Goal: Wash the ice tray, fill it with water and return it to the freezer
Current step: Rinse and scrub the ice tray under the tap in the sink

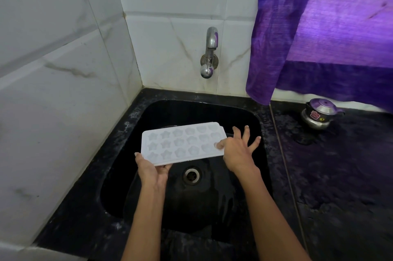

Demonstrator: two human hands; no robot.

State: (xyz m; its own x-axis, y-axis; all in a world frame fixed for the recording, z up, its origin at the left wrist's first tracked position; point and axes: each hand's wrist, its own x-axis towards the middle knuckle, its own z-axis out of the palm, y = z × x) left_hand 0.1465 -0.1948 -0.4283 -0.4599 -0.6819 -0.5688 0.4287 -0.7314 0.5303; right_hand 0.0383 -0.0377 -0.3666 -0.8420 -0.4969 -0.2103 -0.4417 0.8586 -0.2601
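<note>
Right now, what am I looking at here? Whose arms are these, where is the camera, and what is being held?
There is no machine here: a person wears a wide-angle camera on the head, looking forward and down, so you see their own two arms. They stand at a black sink set in a dark counter, with a tap on the tiled wall above; no water is visibly running. The left hand grips the near corner of a white ice tray, held over the sink. The right hand touches the tray's right end with its thumb, fingers spread. The drain lies below. A small steel pot sits on the counter to the right, under a purple curtain.
</note>
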